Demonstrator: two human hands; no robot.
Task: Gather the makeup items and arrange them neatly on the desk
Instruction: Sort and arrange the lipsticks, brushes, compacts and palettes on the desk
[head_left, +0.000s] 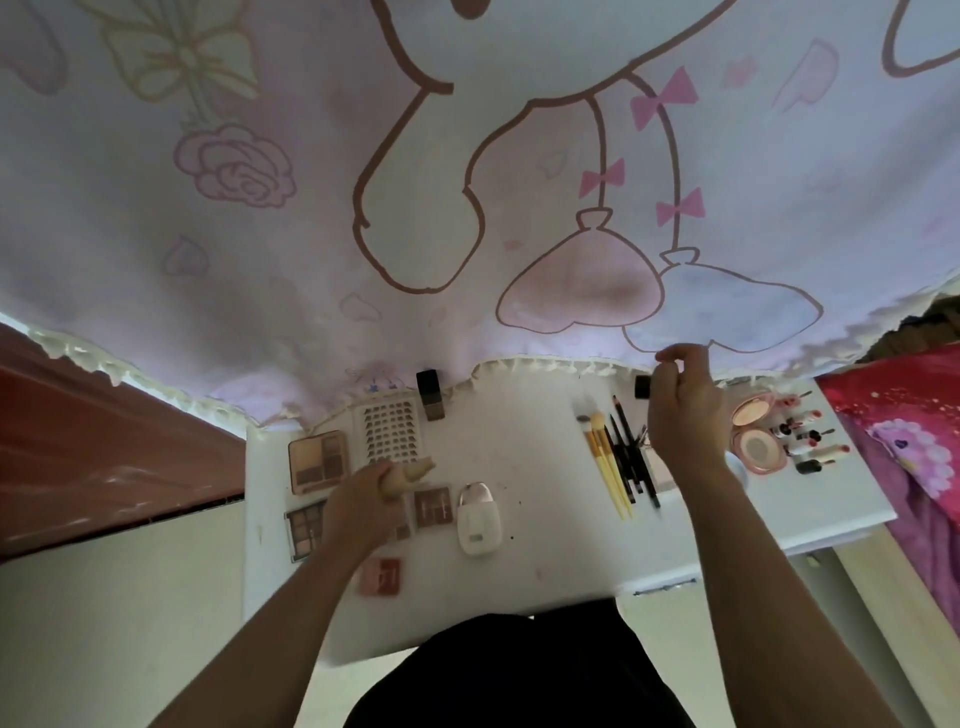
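We see a white counter (545, 540) with makeup spread over it. Left hand (363, 501) grips a beige sponge (418, 469), low over the left part of the counter, fingers curled round it. Right hand (685, 410) is raised near the far edge with fingers curled. A small black cap (643, 387) sits right at its thumb side; we cannot tell if it is pinched or just beside the hand.

Left group:
- tan palette (318, 461)
- darker palette (304, 525) nearer us, partly under the left wrist
- tray of nail tips (390, 431)
- brown bottle (430, 397) with a black top, at the far edge
- small palette (432, 508)
- white device (478, 519) just right of it
- red compact (382, 577) near the front; its pale marking is too blurred to read

Right group:
- yellow brushes (605, 467) and black pencils (631, 457), side by side, roughly parallel
- two round compacts (756, 447), open
- lipsticks (810, 436) in a loose row beyond them, near the right edge

A curtain (467, 208) printed with pink bows, a rose and cartoon outlines hangs behind the counter. No lettering is legible on any item. Red and pink bedding (909, 415) shows at right.
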